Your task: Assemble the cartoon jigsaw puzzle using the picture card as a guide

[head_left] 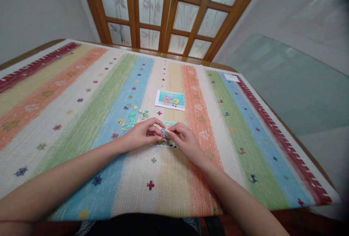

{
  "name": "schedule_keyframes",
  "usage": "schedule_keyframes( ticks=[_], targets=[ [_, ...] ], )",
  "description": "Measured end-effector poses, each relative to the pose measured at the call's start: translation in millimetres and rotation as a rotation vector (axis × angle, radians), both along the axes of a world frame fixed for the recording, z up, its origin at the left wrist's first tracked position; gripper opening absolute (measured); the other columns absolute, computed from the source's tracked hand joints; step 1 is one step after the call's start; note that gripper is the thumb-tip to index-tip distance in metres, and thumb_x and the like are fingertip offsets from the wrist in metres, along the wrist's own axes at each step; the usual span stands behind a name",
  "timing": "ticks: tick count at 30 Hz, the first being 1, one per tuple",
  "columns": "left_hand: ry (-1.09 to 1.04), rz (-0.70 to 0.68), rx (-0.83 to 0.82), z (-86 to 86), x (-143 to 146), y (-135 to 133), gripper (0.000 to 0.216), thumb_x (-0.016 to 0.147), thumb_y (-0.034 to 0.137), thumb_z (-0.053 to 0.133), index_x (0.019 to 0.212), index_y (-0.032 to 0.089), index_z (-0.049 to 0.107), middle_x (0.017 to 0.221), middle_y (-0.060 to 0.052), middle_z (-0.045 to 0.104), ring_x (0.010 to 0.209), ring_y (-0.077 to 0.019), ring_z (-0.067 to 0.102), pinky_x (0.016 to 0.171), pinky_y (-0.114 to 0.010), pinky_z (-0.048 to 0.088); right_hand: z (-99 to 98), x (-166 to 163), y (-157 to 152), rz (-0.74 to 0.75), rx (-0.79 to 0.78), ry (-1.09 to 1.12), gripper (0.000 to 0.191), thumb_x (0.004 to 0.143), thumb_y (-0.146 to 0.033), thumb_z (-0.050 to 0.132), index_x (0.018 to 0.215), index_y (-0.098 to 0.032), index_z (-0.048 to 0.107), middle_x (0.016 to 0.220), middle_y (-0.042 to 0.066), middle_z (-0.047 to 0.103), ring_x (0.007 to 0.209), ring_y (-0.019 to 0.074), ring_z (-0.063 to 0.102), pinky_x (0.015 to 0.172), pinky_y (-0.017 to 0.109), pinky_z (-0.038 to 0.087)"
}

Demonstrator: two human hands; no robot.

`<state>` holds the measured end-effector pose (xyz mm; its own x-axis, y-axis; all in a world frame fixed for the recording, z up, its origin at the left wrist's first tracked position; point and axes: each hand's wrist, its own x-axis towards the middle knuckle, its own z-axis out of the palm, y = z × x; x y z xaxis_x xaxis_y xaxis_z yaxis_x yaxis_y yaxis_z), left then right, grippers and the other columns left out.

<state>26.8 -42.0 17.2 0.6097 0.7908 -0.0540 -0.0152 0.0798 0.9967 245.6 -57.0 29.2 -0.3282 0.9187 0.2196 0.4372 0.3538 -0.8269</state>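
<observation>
My left hand [144, 133] and my right hand [187, 141] meet at the middle of the table, thumbs and fingertips pinched together. A small greenish jigsaw piece [165, 132] shows between the fingertips of both hands. Right beneath them lies a partly joined jigsaw puzzle [171, 123], much of it covered by my fingers. Loose jigsaw pieces [132, 119], mostly teal with some yellow ones, are scattered beyond my left hand. A picture card [171, 100] with pink and yellow cartoon figures on teal lies flat just past the puzzle.
A striped tablecloth [89, 119] with printed trees and snowflakes covers the table. Near the far right corner lies a small white paper [231, 78]. Wooden doors with glass panes [163, 14] stand behind the table, and a glass panel [294, 79] leans at the right wall.
</observation>
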Motion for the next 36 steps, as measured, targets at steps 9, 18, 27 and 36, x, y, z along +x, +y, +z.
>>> schedule_keyframes(
  ticks=[9,18,27,36],
  targets=[
    [0.135,0.017,0.056,8.2,4.8,-4.2,0.029,0.094,0.038,0.063,0.115,0.020,0.056,0.086,-0.004,0.077,0.083,-0.0184,0.073,0.075,-0.030,0.053,-1.4,-1.0,1.0,-0.020,-0.058,0.026,0.022,0.095,-0.037,0.063,0.079,-0.023,0.069,0.079,0.002,0.068,0.080,0.0179,0.062,0.075,0.032,0.046],
    [0.099,0.017,0.022,4.4,8.3,-8.8,0.022,0.093,0.037,0.065,0.099,0.020,0.054,0.081,-0.003,0.076,0.081,-0.0174,0.073,0.077,-0.031,0.055,-3.9,-5.1,-2.1,-0.024,0.032,-0.055,0.041,0.100,-0.042,0.053,0.065,-0.021,0.058,0.068,0.002,0.060,0.072,0.0174,0.057,0.070,0.031,0.042],
    [0.146,0.115,0.086,12.9,6.0,-0.6,0.033,0.093,0.047,0.060,0.085,0.016,0.065,0.081,-0.005,0.069,0.075,-0.0154,0.065,0.071,-0.029,0.052,4.2,-8.5,-7.4,0.006,0.089,-0.075,0.017,0.097,-0.033,0.057,0.083,-0.023,0.062,0.079,0.003,0.066,0.079,0.0185,0.060,0.075,0.033,0.045],
    [0.263,0.095,0.199,21.4,2.3,-0.8,0.038,0.092,0.049,0.057,0.081,0.015,0.073,0.075,-0.005,0.070,0.068,-0.0150,0.060,0.063,-0.026,0.047,0.8,-8.1,-7.5,0.014,-0.026,0.030,0.019,0.096,-0.036,0.058,0.082,-0.022,0.059,0.077,0.001,0.062,0.074,0.0167,0.058,0.070,0.030,0.044]
  ],
)
